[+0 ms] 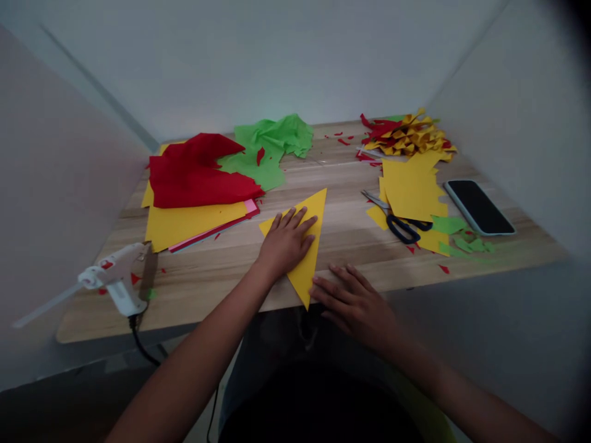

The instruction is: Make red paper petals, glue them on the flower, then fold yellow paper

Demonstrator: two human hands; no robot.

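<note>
A yellow paper triangle (pixel 305 275) lies flat near the front edge of the table, one corner poking past that edge. Across its middle rests my left hand (pixel 287 243), palm down with the fingers spread. My right hand (pixel 353 301) is at the table's front edge, fingers stretched out, its fingertips by the triangle's lower right side; I cannot tell whether they touch it. To the right lie scissors (pixel 401 229) with dark handles, partly on yellow paper pieces (pixel 410 187).
On the left, red crepe paper (pixel 198 175) covers yellow sheets (pixel 194 226); green crepe paper (pixel 277 147) lies behind. A white glue gun (pixel 117 277) with a cord stands front left. At right are a phone (pixel 481 208), green scraps (pixel 471 243) and yellow twisted paper strips (pixel 413 136).
</note>
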